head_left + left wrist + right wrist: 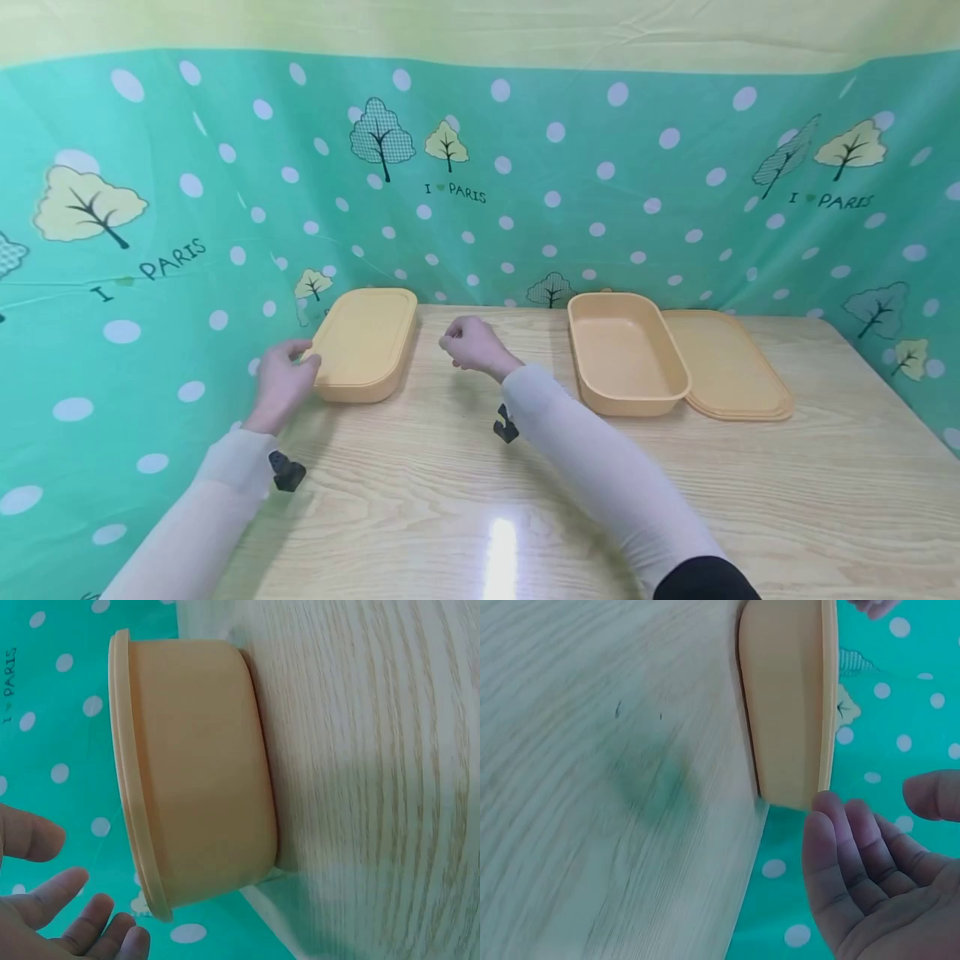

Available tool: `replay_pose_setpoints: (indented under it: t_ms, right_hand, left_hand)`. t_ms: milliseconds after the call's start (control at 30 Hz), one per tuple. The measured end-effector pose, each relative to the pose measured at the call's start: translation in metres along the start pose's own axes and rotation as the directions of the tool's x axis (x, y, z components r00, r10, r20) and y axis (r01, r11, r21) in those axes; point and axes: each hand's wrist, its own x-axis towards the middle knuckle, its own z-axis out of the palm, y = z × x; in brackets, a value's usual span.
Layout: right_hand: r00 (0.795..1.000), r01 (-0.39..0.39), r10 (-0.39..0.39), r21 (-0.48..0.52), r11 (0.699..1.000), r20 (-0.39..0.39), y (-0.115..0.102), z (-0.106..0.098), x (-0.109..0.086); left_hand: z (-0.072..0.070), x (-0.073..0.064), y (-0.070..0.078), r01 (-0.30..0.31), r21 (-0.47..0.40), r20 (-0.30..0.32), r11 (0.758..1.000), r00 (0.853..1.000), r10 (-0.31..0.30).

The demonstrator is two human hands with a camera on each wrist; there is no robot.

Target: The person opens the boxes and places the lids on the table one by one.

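A pale orange lidded food container point(365, 337) stands at the back left of the table, its lid lying flat over the rim. My left hand point(287, 379) is beside its near left corner, thumb and fingers apart with nothing between them. In the left wrist view those fingers point(49, 896) are loosely bent just off the lid's edge point(139, 802). To the right of the same container, my right hand point(474, 343) hovers over the table, empty. Its fingers point(866, 847) curve loosely in the right wrist view, the thumb held away from them.
An uncovered container point(626, 346) of the same colour sits at the back right, its inside bare. Right beside it lies a stack of flat lids point(723, 362), partly behind that container. A green dotted cloth point(525, 200) hangs along the back and both sides of the wooden table point(420, 483).
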Motion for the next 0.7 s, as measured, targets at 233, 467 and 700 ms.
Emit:
replay_pose_setpoints:
  t_ms: [233, 467, 700]
  right_hand:
    - [1.000, 0.006, -0.006, 0.019, 1.000, -0.001, -0.009, 0.019, 0.009]
    - [1.000, 0.006, -0.006, 0.042, 0.999, 0.017, -0.015, 0.037, 0.013]
    - [0.999, -0.032, 0.033, 0.058, 0.998, -0.005, -0.019, 0.051, 0.015]
  left_hand:
    - [-0.004, 0.004, -0.007, -0.002, 0.012, -0.017, 1.000, 1.000, 0.002]
    - [-0.004, 0.006, -0.015, 0.049, 0.009, 0.014, 0.999, 0.999, -0.049]
    - [0.001, 0.009, -0.018, 0.075, 0.010, 0.012, 0.997, 0.997, -0.075]
